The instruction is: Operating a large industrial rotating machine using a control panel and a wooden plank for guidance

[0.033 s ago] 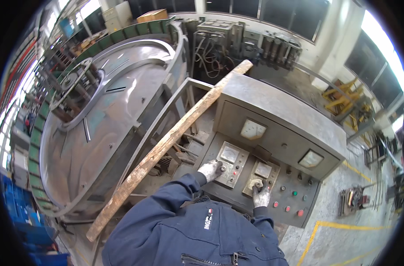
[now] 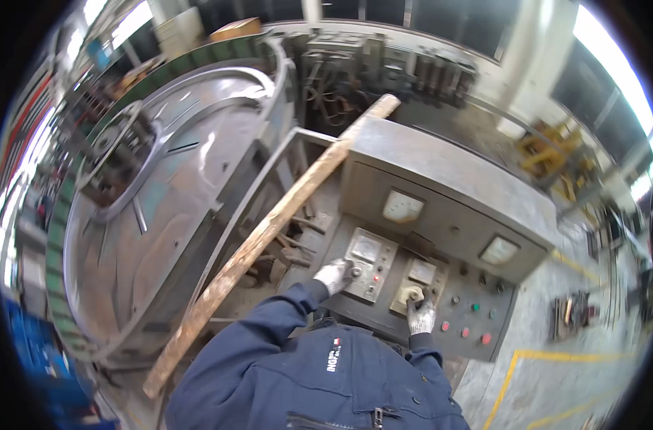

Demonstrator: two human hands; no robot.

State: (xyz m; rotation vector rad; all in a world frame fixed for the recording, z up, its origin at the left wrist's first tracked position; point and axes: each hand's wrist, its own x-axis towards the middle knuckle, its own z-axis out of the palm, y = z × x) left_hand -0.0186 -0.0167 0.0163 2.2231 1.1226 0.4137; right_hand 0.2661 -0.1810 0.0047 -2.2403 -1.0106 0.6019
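Note:
A grey control console (image 2: 452,168) stands before me, its sloping panel carrying two inset plates with dials. My left hand (image 2: 332,276), in a whitish glove with dark fingertips, is closed on a dark knob (image 2: 356,272) of the left plate (image 2: 368,266). At the right plate (image 2: 405,307), my right hand (image 2: 421,317) wears the same kind of glove. Its fingers are bent round the edge of a round pale knob (image 2: 412,294), partly covering it. Small indicator lights dot both plates. Two square gauges, left (image 2: 403,206) and right (image 2: 500,250), sit on the upright face.
Red push buttons (image 2: 486,338) and a green button (image 2: 475,307) lie right of my right hand. A long wooden pole (image 2: 269,229) leans along the console's left side. Beyond it is a large round metal machine (image 2: 190,165). Yellow floor lines (image 2: 556,354) run at right.
The view has shifted slightly, with the console appearing a little further left, and the far background is blurred. Both hands stay at their knobs.

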